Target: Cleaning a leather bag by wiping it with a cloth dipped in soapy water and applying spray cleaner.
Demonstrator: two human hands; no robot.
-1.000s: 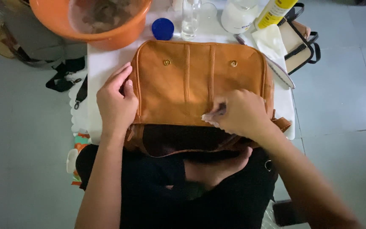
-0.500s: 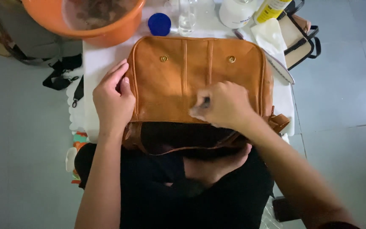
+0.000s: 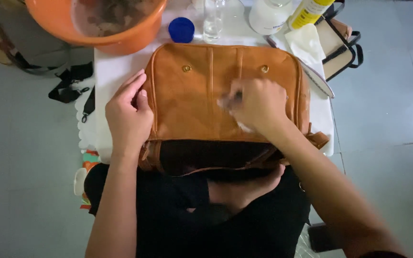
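Observation:
A tan leather bag (image 3: pixel 192 95) lies flat on a small white table (image 3: pixel 113 71), its open mouth hanging over the near edge toward my lap. My left hand (image 3: pixel 127 117) presses flat on the bag's left edge and holds nothing. My right hand (image 3: pixel 256 105) is closed on a small white cloth or pad (image 3: pixel 228 101), pressed against the middle of the bag's front; the hand is motion-blurred and the pad mostly hidden.
At the table's far side stand an orange basin (image 3: pixel 111 28) of murky water, a blue cap (image 3: pixel 181 29), a clear glass (image 3: pixel 213 21), a white jar (image 3: pixel 268 14) and a yellow bottle (image 3: pixel 309 12). A white cloth (image 3: pixel 304 43) lies far right. Another bag (image 3: pixel 340 43) sits on the tiled floor.
My right hand has slid with the pad from the bag's lower right up and leftward to its middle. The left hand has stayed put on the left edge.

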